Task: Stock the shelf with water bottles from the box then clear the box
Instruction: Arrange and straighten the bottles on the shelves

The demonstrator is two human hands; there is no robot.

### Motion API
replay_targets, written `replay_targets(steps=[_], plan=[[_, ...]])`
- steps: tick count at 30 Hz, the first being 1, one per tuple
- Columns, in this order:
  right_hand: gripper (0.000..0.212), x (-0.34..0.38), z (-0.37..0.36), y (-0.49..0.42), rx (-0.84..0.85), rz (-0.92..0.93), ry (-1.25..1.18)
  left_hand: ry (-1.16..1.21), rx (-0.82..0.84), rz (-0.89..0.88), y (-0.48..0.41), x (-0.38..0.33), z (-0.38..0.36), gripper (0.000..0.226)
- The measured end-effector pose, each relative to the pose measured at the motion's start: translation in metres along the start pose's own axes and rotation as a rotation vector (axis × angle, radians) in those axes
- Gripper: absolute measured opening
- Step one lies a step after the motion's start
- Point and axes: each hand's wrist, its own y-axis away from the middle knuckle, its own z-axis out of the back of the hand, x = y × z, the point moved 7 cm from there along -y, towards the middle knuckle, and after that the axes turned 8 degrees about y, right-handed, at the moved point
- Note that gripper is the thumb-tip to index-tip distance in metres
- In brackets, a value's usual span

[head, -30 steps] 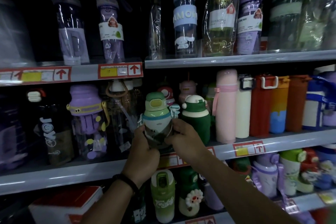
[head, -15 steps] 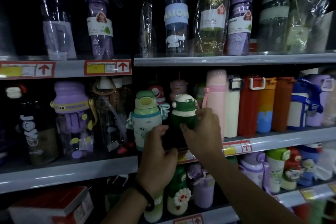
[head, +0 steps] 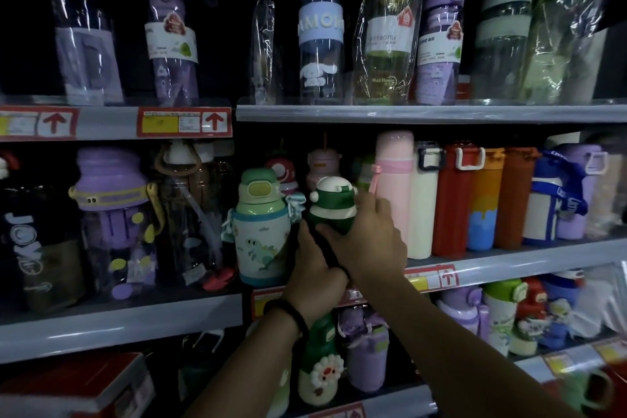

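Holding: both my hands are closed round the dark green bottle (head: 334, 205). My right hand (head: 368, 241) wraps its body just under the white cap, and my left hand (head: 317, 278) curls round the lower part.
Bottle's place: at the front edge of the middle shelf (head: 529, 256), roughly upright, between the pale green dinosaur bottle (head: 261, 234) and the tall pink flask (head: 393, 187). My hands hide its base, so I cannot tell whether it rests on the shelf.
Step, as I judge it: seating this bottle in the front row; the shelf looks nearly full here.
Gap: narrow. The dinosaur bottle stands just beside my left hand, and my right knuckles are close to the pink flask; whether they touch it I cannot tell.
Risk, knocking: drawing my right hand out sideways could tip the tall, slim pink flask into the cream one behind it.
Risk, snagging: what looks like a dark strap (head: 327, 253) runs between my hands. If it catches a finger as I let go, it could drag the bottle off the front edge.
Risk, overhang: with the base unseen, I could release it partly over the edge, above the price tag (head: 431, 276).
Box: a red-and-white carton (head: 88, 383) sits below the shelf's left end. I cannot tell whether it is the stock box.
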Motion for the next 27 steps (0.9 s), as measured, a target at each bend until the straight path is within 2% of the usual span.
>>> replay_targets(steps=[9, 12, 18, 21, 27], plan=[[0.05, -0.012, 0.0, -0.002, -0.027, 0.029, -0.097, 0.052, -0.035, 0.125, -0.003, 0.007, -0.005, 0.085], [0.044, -0.02, 0.002, 0.0, -0.045, 0.023, -0.153, 0.034, -0.033, 0.123, 0.007, 0.009, -0.01, 0.096], [0.047, -0.032, 0.0, 0.01, -0.058, 0.02, -0.2, -0.062, -0.061, 0.098, 0.02, 0.006, -0.018, 0.115], [0.051, -0.035, -0.002, 0.012, -0.042, 0.031, -0.237, -0.109, -0.039, 0.152, 0.025, 0.007, -0.023, 0.101], [0.057, -0.034, -0.004, 0.015, -0.008, 0.058, -0.261, -0.164, -0.044, 0.127, 0.035, 0.003, -0.023, 0.089]])
